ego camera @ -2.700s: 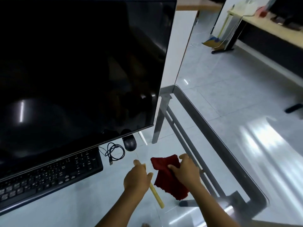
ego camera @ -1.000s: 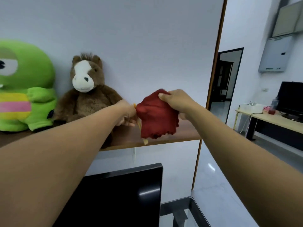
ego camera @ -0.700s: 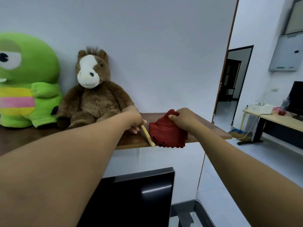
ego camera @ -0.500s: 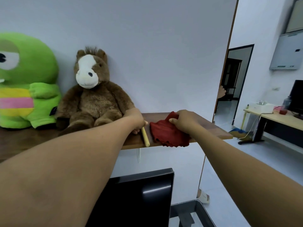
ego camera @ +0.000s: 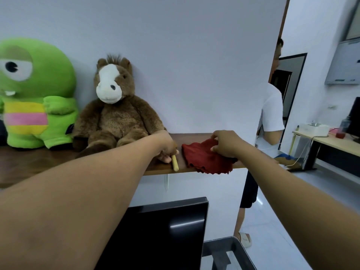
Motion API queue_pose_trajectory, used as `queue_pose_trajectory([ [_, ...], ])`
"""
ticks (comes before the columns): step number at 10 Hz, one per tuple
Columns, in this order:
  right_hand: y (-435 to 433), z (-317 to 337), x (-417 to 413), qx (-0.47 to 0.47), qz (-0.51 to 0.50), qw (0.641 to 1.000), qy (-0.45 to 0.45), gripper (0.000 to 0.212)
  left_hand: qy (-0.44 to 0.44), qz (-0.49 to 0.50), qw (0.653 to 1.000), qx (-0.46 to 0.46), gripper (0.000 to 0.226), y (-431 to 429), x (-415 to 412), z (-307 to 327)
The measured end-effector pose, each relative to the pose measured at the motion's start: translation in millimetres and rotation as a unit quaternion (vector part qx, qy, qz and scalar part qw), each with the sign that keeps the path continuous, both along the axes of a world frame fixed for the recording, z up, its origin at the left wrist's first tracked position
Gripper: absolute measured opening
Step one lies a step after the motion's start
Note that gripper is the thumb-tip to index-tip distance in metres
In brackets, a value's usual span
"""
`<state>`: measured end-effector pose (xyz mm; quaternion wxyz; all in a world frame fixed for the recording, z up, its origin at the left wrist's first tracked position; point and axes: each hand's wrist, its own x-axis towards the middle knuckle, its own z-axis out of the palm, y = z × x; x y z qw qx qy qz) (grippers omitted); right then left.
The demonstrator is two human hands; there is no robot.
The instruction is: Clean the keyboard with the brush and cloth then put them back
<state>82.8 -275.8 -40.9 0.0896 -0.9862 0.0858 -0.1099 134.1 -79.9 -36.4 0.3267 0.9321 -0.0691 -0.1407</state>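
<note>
Change since ~3 s ago: both tools had left the glass tabletop by the keyboard and gone up to the wooden shelf above the monitor. A second ago they hung in the air. By this frame both were down on the board. A bystander in a white shirt had also appeared at 3 o'clock, well clear of the shelf.

Read: cleaning looked finished, and the put-back was nearly done. Only the release was left.

Cloth: dark red, crumpled, and heaped on the shelf's right end. Its scalloped hem overhung the front edge at 6 o'clock. It might slide off if left that way.

Brush: only the pale yellow handle showed, lying flat just beside the cloth, at its 9 o'clock. The butt pointed to 6 o'clock, about flush with the edge. The bristle end was hidden under the hand.

Left hand: fingers were curled round the brush's far end. The brown horse plush sat at its 9 o'clock.

Right hand: fingers were bent and pinched a raised fold of the cloth.
</note>
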Motion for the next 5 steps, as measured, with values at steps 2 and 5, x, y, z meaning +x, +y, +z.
queue_pose_trajectory([
  [2,23.5,-22.9,-11.2,-0.03,0.049,0.998,-0.013,0.045,-0.023,0.025,0.999,-0.024,0.028,1.9,-1.6,-3.4],
  [5,39.5,-20.8,-20.6,0.02,0.053,0.998,0.015,0.049,-0.102,0.044,0.991,-0.069,0.04,6.2,-15.8,2.9],
])
